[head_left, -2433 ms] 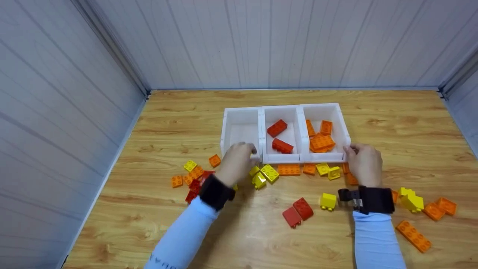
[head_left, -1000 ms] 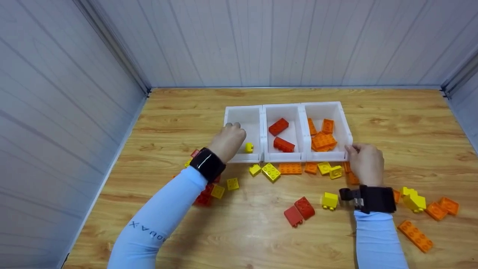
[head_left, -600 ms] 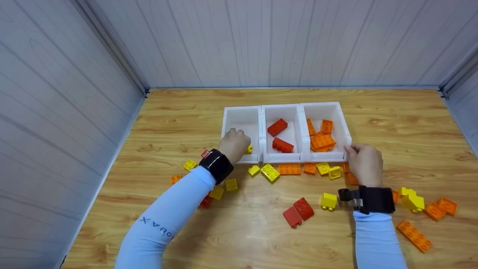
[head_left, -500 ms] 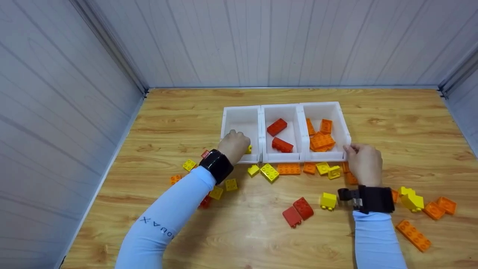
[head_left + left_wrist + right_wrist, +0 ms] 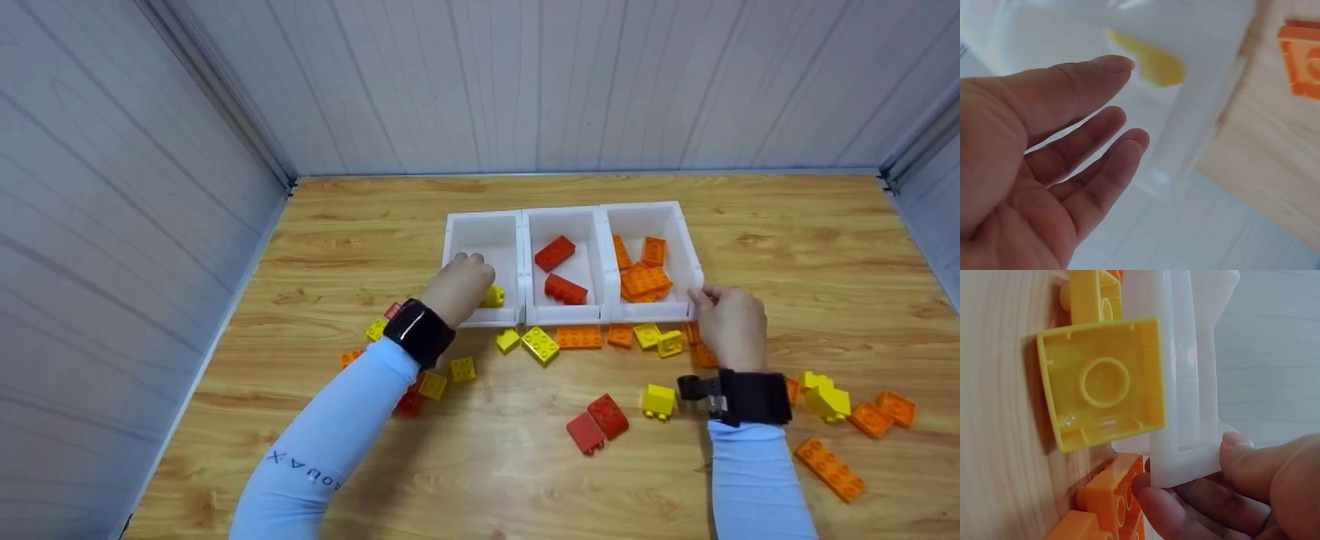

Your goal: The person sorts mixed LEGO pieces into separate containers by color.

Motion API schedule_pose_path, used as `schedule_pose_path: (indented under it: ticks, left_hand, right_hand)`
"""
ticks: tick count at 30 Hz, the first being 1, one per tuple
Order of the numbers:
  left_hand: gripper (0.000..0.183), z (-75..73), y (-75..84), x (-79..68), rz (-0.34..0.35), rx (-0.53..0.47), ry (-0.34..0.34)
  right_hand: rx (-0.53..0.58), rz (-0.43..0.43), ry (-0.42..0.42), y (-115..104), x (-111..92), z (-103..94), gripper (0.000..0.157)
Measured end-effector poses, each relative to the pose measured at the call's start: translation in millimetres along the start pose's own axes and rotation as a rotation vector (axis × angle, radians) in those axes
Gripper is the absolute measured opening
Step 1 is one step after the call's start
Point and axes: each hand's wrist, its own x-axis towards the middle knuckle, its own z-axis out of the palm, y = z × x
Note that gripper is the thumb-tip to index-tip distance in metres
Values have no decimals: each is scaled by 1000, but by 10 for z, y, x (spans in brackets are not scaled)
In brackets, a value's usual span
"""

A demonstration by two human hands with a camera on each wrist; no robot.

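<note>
My left hand (image 5: 461,289) hovers over the front of the left white bin (image 5: 484,223), fingers relaxed. In the left wrist view, its thumb and fingertips stand apart with nothing between them. A yellow brick (image 5: 493,296) lies in that bin, partly hidden behind the hand in the head view. My right hand (image 5: 731,326) pinches the front right corner of the right white bin (image 5: 1185,455), thumb on the rim and fingers beneath. Orange bricks (image 5: 646,282) fill part of this bin. Two red bricks (image 5: 555,253) are in the middle bin (image 5: 562,213).
Along the bins' front lie yellow bricks (image 5: 540,346) and orange bricks (image 5: 578,337). Two red bricks (image 5: 607,416) and a yellow brick (image 5: 658,402) lie nearer. More bricks sit under the left forearm, and a long orange brick (image 5: 829,470) lies beyond the right forearm.
A yellow brick from in front of the bins now lies in the left bin. My left hand has moved back over that bin, then slightly left. The right hand stays put.
</note>
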Motion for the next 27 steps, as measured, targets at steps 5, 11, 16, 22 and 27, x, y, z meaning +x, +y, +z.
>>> schedule_pose_path:
  ticks: [5, 11, 16, 22, 27]
  left_hand:
    - [15, -93, -24, -162, 28, -91, 67]
    - [19, 8, 46, -467, 31, -229, 54]
    - [13, 250, 127, -693, 53, -287, 75]
    - [10, 478, 205, -894, 54, -296, 10]
    - [18, 570, 256, -957, 21, -300, -42]
  right_hand:
    - [-3, -37, 25, 16, -6, 3, 39]
    - [-6, -33, 25, 19, -2, -9, 40]
    - [-9, -18, 15, 21, 1, -8, 40]
    - [-10, -28, 19, 21, 0, 2, 40]
    - [-6, -19, 15, 20, -2, 1, 40]
